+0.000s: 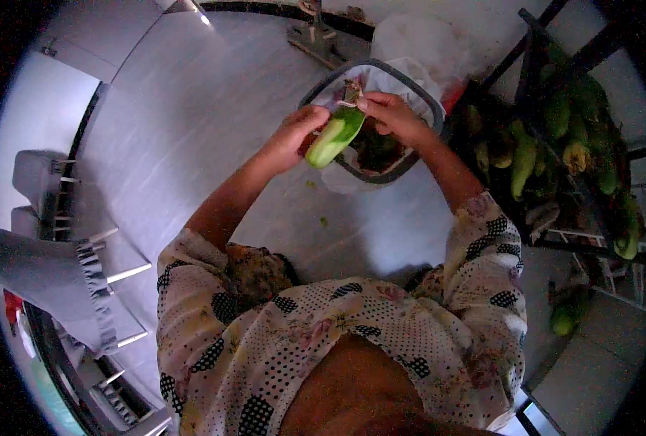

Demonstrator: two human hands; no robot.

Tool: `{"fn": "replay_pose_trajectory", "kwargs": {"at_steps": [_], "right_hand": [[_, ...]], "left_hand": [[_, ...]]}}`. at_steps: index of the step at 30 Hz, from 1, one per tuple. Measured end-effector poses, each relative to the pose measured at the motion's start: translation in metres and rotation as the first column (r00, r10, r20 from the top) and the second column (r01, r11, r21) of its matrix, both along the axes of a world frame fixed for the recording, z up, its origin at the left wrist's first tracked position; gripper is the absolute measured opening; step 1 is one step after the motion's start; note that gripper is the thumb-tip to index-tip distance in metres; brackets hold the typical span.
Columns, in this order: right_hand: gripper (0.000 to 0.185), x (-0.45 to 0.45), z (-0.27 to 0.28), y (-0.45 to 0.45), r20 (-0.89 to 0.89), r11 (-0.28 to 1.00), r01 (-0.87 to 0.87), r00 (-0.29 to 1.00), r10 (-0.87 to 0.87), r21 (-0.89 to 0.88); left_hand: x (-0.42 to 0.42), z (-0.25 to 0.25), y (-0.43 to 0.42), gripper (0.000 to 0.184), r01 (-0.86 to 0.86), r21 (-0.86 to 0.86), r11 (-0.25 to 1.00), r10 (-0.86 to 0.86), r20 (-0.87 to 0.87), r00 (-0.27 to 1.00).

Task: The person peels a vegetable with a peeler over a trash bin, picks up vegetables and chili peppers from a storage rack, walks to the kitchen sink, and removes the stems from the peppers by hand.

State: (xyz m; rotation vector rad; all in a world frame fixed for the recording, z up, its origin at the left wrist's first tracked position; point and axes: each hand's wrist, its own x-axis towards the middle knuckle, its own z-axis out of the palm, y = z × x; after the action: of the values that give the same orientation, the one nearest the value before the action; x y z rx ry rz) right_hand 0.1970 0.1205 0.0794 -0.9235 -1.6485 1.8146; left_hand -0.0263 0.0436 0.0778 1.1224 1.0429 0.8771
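Left hand: the person's left hand (299, 138) is curled round the side of a long, pale green, partly peeled vegetable (330, 142), gripping it.
Right hand: the right hand (394, 118) pinches a slim pale object (347, 104) between thumb and forefinger at the vegetable's upper end; its exact kind is too blurred to tell.
Vegetable: it lies between the two hands, tilted, its pale rounded end toward the person and its darker green skin nearer the right hand.
Bin: beneath the hands stands a bin with a dark grey rounded rim (439, 109) and a white plastic liner, with dark green and brownish scraps (381, 151) inside, below the right hand.
Floor: under and around both hands spreads a grey, faintly streaked floor (185, 94), with a small green scrap (323, 221) nearer the person than the left hand.
Rack: well to the right of the right hand, a dark-framed rack (600, 45) holds many long green vegetables (524, 166).
Chairs: well to the left of the left hand stand chairs with grey fringed covers (50, 280).
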Motion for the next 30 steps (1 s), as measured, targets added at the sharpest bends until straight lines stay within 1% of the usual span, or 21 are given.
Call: {"fn": "replay_pose_trajectory", "kwargs": {"at_steps": [2,3,6,8,9,11,12,15,18,19,21,22,24,25,27,28,30], "right_hand": [[0.039,-0.005,-0.002,-0.001,-0.045,1.000,0.020,0.999,-0.020,0.009],[0.039,-0.008,0.002,-0.003,-0.067,0.999,0.031,0.997,-0.030,0.013],[0.040,-0.011,0.023,-0.011,0.160,0.981,-0.026,0.987,-0.005,0.194],[0.035,-0.008,-0.003,0.011,0.040,0.898,-0.008,0.999,-0.011,0.441],[0.033,-0.010,0.000,0.011,-0.019,0.833,0.011,1.000,0.000,0.553],[0.029,0.005,0.007,0.012,0.089,0.776,-0.045,0.996,-0.015,0.629],[0.026,0.008,0.021,0.006,0.143,0.744,-0.077,0.989,-0.025,0.664],[0.025,0.005,0.052,-0.012,0.373,0.619,-0.365,0.920,0.124,0.695],[0.027,-0.009,0.052,-0.026,0.481,0.371,-0.436,0.876,-0.034,0.820],[0.033,-0.010,0.051,-0.028,0.507,0.394,-0.455,0.861,-0.034,0.799],[0.033,-0.008,0.048,-0.022,0.524,0.382,-0.462,0.849,-0.071,0.800],[0.033,-0.003,0.043,-0.014,0.531,0.376,-0.465,0.843,-0.089,0.802],[0.034,0.009,0.013,0.019,0.546,0.362,-0.447,0.801,-0.246,0.818],[0.034,0.016,0.008,0.027,0.548,0.353,-0.439,0.772,-0.323,0.827],[0.034,0.030,0.006,0.032,0.642,0.499,-0.438,0.669,-0.375,0.748],[0.035,0.032,0.008,0.033,0.687,0.567,-0.429,0.613,-0.390,0.704],[0.033,0.032,0.014,0.033,0.642,0.550,-0.390,0.655,-0.398,0.739]], "left_hand": [[0.003,0.024,-0.010,0.044,0.052,-0.167,0.985,-0.020,0.189,0.982],[0.007,0.023,-0.010,0.049,0.031,-0.201,0.979,0.014,0.217,0.976],[0.012,0.026,-0.009,0.047,0.146,-0.290,0.946,0.002,0.454,0.891],[0.010,0.019,-0.006,0.041,0.130,-0.298,0.946,0.015,0.440,0.898],[0.007,0.013,-0.007,0.038,0.121,-0.301,0.946,0.023,0.435,0.900],[-0.004,-0.002,0.001,0.038,0.063,-0.296,0.953,0.065,0.405,0.912],[-0.009,-0.005,0.003,0.038,0.034,-0.291,0.956,0.086,0.391,0.916],[-0.008,0.003,0.005,0.039,0.049,-0.198,0.979,0.025,0.357,0.934],[0.012,0.013,0.001,0.040,-0.129,-0.214,0.968,0.176,0.220,0.959],[0.011,0.010,0.002,0.040,-0.136,-0.237,0.962,0.179,0.171,0.969],[0.004,0.003,0.003,0.040,-0.158,-0.282,0.946,0.185,0.072,0.980],[0.000,0.000,0.006,0.040,-0.092,-0.258,0.962,0.126,0.118,0.985],[-0.010,-0.003,0.009,0.040,0.042,-0.199,0.979,0.000,0.205,0.979],[-0.008,0.001,0.008,0.040,0.058,-0.193,0.980,-0.015,0.218,0.976],[-0.004,0.013,0.004,0.040,0.091,-0.176,0.980,-0.048,0.236,0.971],[-0.006,0.012,0.005,0.041,0.065,-0.220,0.973,0.000,0.282,0.959],[-0.008,0.003,0.007,0.044,0.021,-0.315,0.949,0.103,0.370,0.923]]}}
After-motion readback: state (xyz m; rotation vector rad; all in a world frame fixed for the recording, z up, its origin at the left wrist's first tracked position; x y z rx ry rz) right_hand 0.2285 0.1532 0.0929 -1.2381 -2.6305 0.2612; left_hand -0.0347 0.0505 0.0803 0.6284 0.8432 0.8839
